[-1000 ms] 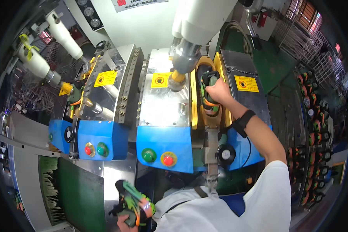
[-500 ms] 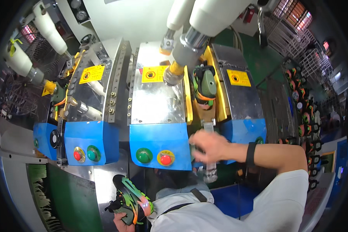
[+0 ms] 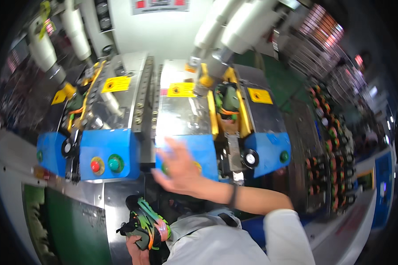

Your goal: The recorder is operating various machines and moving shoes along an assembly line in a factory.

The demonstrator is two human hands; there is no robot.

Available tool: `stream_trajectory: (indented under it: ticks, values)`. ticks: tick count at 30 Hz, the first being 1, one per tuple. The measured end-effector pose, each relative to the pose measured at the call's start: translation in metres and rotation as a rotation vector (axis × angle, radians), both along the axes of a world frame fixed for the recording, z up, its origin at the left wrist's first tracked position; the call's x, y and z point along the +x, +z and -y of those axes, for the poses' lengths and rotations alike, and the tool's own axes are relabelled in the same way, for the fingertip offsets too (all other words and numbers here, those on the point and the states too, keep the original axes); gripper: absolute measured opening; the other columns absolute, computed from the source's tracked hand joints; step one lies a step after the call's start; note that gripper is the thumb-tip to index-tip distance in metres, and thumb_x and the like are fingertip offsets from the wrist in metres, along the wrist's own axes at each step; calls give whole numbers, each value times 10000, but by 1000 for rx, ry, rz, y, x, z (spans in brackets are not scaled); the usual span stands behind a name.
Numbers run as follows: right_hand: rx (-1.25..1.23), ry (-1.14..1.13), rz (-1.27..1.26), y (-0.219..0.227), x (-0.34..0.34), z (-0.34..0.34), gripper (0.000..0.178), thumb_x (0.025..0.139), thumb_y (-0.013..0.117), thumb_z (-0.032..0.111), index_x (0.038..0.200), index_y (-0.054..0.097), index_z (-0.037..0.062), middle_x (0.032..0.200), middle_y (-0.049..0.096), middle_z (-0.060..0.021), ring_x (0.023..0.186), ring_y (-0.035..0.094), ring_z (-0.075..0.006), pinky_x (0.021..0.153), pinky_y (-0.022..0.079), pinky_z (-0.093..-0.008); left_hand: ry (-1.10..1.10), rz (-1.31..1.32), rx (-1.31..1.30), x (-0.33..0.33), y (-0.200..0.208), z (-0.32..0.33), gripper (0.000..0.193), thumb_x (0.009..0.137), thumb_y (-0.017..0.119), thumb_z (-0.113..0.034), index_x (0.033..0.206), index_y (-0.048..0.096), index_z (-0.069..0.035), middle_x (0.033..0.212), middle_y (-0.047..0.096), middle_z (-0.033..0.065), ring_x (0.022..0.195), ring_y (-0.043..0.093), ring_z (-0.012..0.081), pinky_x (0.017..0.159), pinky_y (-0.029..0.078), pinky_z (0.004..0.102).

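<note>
My left hand [image 3: 137, 251] grips a sports shoe [image 3: 151, 224] by its heel end, low in front of me. The shoe is black with green, pink and orange patterns. My right hand [image 3: 179, 170], slightly blurred, reaches over the blue control panel [image 3: 202, 148] of the middle press. Its fingers are spread and hold nothing. It covers most of that panel's green and red buttons; whether it touches them I cannot tell. Right of the panel, another shoe [image 3: 229, 100] sits between yellow clamp plates [image 3: 244, 112], under a white press arm [image 3: 247, 31].
At left stands a second press with a red button [image 3: 95, 166] and a green button [image 3: 115, 163]. A dark green surface [image 3: 75, 225] lies at lower left. Racks of shoes [image 3: 336, 172] stand at right. A round black-and-white gauge [image 3: 250, 158] is beside the clamp.
My right hand has moved left from the lever below the clamped shoe to the blue panel, and its fingers have spread. My left hand keeps the shoe. The view has shifted.
</note>
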State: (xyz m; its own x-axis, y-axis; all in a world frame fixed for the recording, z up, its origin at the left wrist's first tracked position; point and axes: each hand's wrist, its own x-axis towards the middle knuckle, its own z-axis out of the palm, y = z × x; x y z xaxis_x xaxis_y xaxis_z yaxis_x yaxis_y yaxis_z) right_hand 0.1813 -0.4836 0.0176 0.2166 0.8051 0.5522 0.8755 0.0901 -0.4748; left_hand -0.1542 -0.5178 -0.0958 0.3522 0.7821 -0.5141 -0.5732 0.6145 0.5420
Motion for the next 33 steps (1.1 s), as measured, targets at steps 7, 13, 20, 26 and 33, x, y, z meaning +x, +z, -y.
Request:
stream_trajectory:
  ticks: [7, 13, 20, 26, 33]
  values:
    - [-251, 29, 303, -70, -18, -47, 501, 841, 601, 273, 1234, 500, -20, 1392, 386, -293, 1352, 313, -419, 1072, 208, -636, 126, -83, 22, -2, -4, 19, 634, 645, 479, 5, 1278, 486, -22, 1177, 581, 149, 1098, 574, 321, 1004, 458, 458]
    - [-240, 618, -223, -108, -104, 54, 413, 823, 657, 163, 1186, 552, -3, 1249, 565, -194, 1198, 522, -332, 1040, 373, -496, 505, -160, -85, -39, -5, 101, 346, 621, 550, 69, 943, 502, -49, 852, 572, 87, 814, 618, 267, 795, 550, 405]
    - [-638, 838, -523, -156, -174, 136, 239, 861, 624, 100, 1069, 600, -16, 951, 690, -149, 876, 689, -254, 810, 525, -352, 1016, -609, 22, -170, -4, 198, 633, 570, 554, 137, 1164, 466, -60, 1028, 566, 93, 940, 598, 255, 800, 529, 385]
    - [-717, 420, -686, -148, -209, 132, 195, 892, 601, 88, 1034, 611, -45, 895, 689, -124, 806, 648, -154, 732, 515, -288, 766, -1137, -84, -297, -63, 235, 692, 618, 639, -3, 1279, 438, -42, 1128, 586, 159, 1049, 574, 289, 954, 435, 363]
    - [-706, 815, -574, -100, -331, 75, 330, 853, 654, 153, 1161, 606, 43, 1094, 675, -139, 941, 678, -261, 775, 545, -340, 657, -1878, 407, -274, -49, 186, 680, 704, 604, -23, 1345, 387, 46, 1294, 497, 224, 1252, 450, 378, 1083, 322, 417]
